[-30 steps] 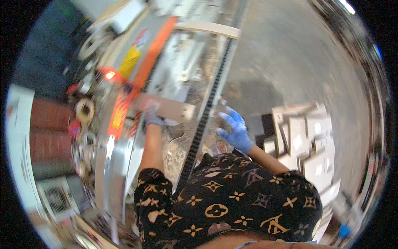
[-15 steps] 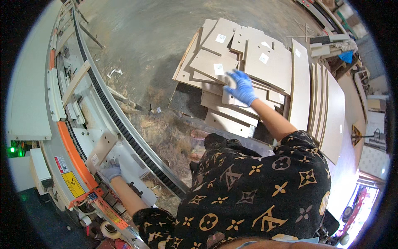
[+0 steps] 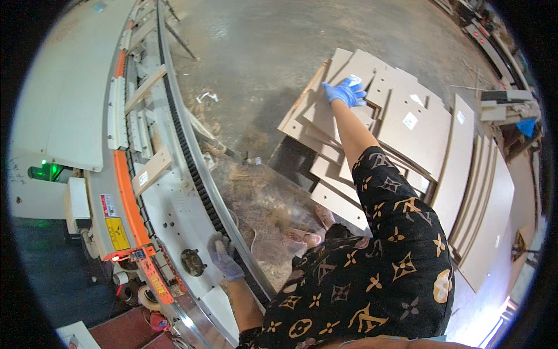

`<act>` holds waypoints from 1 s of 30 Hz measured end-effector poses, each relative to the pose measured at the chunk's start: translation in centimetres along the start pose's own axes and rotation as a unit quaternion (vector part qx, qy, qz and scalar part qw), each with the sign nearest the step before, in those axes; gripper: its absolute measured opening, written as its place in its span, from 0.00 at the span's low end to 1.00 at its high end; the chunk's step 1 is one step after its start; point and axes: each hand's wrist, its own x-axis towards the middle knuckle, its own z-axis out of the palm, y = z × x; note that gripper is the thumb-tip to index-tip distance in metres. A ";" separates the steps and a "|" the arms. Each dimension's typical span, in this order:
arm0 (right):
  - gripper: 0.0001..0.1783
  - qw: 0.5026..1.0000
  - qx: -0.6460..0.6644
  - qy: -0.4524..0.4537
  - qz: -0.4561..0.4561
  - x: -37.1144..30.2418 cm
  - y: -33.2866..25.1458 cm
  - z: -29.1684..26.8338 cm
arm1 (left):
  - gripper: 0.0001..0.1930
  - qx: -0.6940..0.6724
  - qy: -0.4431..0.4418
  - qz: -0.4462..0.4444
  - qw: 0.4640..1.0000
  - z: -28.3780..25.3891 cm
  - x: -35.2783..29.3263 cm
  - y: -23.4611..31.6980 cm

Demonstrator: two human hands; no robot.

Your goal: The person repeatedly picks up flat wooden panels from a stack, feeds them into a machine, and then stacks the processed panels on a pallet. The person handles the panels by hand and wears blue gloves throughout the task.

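Note:
My right hand (image 3: 344, 93), in a blue glove, lies with fingers spread on a flat beige board (image 3: 331, 113) at the far left of a pile. Its palm partly covers that board's white label. My left hand (image 3: 225, 260), in a pale greyish glove, rests at the near end of the machine's metal bed, beside the black chain track (image 3: 200, 195). Its fingers are extended and no object shows in them. Farther along the machine, a narrow beige panel (image 3: 152, 170) with a white label lies across the bed, apart from my left hand.
Another beige strip (image 3: 145, 90) crosses the machine farther away. Long boards (image 3: 485, 209) stand in a row right of the pile. A round dark fitting (image 3: 193, 263) sits near my left hand. Tape rolls (image 3: 149, 299) lie below the machine's orange end.
My left hand has left the labelled panel and come back toward me; the panel sits farther along the machine. My right hand has reached farther across the pile. The view has turned.

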 end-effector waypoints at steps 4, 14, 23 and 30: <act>0.49 0.998 0.014 0.013 -0.057 0.2 -0.6 0.6 | 0.18 -0.043 0.063 -0.020 0.997 -1.3 -1.5 -1.4; 0.46 0.787 0.159 -0.132 -0.581 -22.5 12.2 0.4 | 0.23 -0.281 -0.253 -0.131 0.917 10.0 -2.7 -3.2; 0.41 0.533 0.143 -0.347 -0.758 -32.3 12.3 0.8 | 0.28 -0.299 0.074 -0.107 0.945 2.4 -3.4 -4.1; 0.29 0.596 0.167 -0.392 -0.681 -30.4 15.4 4.4 | 0.22 -0.387 0.154 -0.078 0.906 -13.3 1.4 -6.0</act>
